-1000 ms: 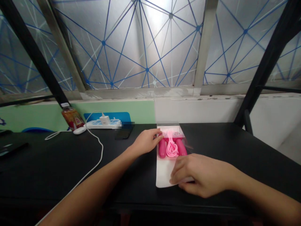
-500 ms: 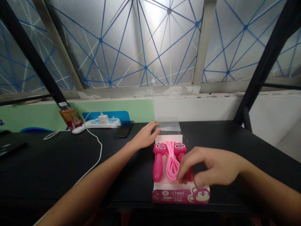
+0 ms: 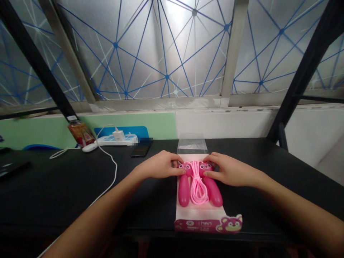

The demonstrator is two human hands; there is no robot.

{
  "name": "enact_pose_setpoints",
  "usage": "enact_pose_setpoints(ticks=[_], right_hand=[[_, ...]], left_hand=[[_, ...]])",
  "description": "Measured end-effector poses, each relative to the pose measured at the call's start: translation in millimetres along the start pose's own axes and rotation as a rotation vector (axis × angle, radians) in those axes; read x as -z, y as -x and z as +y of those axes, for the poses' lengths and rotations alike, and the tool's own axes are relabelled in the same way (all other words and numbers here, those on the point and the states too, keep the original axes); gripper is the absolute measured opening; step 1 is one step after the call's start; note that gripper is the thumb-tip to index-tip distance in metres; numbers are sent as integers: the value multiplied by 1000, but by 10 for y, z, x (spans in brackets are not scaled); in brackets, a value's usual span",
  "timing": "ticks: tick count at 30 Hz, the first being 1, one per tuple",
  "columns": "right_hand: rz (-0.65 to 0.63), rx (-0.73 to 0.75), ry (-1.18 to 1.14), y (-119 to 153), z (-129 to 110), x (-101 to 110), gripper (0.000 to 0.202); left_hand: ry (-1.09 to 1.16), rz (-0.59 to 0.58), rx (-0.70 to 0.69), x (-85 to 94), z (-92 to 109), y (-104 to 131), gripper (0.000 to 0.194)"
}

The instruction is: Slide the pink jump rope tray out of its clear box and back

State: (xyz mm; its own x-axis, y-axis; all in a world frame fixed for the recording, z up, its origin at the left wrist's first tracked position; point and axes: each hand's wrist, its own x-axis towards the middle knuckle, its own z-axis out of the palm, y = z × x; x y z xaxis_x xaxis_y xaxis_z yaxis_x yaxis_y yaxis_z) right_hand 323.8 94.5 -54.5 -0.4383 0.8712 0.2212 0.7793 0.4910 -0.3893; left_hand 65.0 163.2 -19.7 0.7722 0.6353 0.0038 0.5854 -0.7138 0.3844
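A pink jump rope (image 3: 199,191) lies on a white cardboard insert (image 3: 199,214), its cord bundled between two dark pink handles with animal-face tops. The insert's front edge carries a printed purple strip and a bear cut-out. My left hand (image 3: 163,165) pinches the top of the left handle (image 3: 184,191) between thumb and fingers. On the other side, my right hand (image 3: 232,170) grips the top of the right handle (image 3: 213,191) in the same way. Behind the insert rests a clear plastic cover (image 3: 192,144).
A dark phone (image 3: 141,148) lies left of the insert, beside a white power strip (image 3: 115,139) with a charger. Its white cable (image 3: 115,172) runs down the black desk (image 3: 258,154). A drink bottle (image 3: 80,132) leans at the back left. Black frame posts stand either side.
My right hand has moved up and back from above the right handle onto its top. My left hand has come from beside the plastic cover onto the left handle's top.
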Motion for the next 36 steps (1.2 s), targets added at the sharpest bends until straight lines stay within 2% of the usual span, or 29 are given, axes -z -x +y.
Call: enact_pose_setpoints(ticks=[4, 7, 11, 18, 31, 36], right_hand=[[6, 24, -116, -29, 26, -26, 31], [45, 36, -130, -42, 26, -39, 30], [93, 39, -128, -53, -10, -46, 27], [49, -30, -116, -19, -100, 1, 29], [30, -5, -121, 2, -86, 65, 32], [70, -31, -133, -7, -74, 58, 35]], left_hand=[[-5, -9, -23, -2, -22, -3, 37], [-3, -1, -69, 7, -10, 13, 33], [-22, 35, -47, 4, 5, 30, 32], [-66, 86, -27, -29, 5, 16, 32], [-77, 26, -43, 27, 36, 57, 35], [-58, 11, -33, 24, 34, 59, 34]])
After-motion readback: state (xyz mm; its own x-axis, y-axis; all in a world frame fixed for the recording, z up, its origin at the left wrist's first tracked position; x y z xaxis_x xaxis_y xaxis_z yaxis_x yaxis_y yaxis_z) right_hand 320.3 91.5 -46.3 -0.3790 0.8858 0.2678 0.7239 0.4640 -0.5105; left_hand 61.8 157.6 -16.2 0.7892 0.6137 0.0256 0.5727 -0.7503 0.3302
